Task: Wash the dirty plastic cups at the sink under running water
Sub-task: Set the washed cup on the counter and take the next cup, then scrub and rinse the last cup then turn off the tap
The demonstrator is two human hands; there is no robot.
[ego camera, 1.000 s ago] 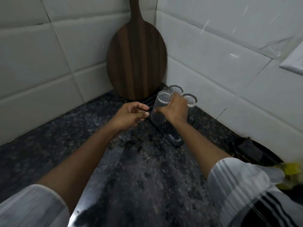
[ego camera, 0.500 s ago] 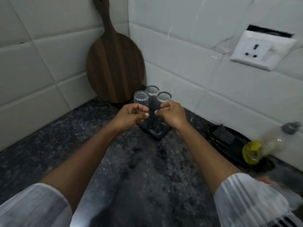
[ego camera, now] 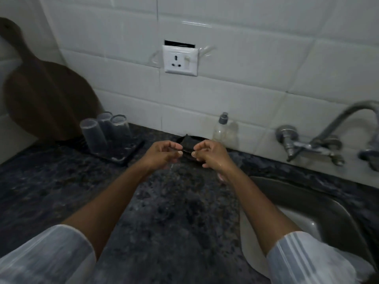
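Head view: left hand [ego camera: 162, 155] and right hand [ego camera: 211, 153] loosely curled, empty, above the countertop [ego camera: 61, 191].

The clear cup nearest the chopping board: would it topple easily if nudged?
Probably. The clear cup looks tall, narrow and thin-walled, so likely light and tippy. It stands upside down on the dark tray, and may be wet, so perhaps slippery.

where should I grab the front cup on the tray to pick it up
Grip the front cup around its mid wall, coming from the front left. It stands upside down, closed base up, and the other two cups crowd its back right, so only the front and left sides are free. Probably light; hold gently.
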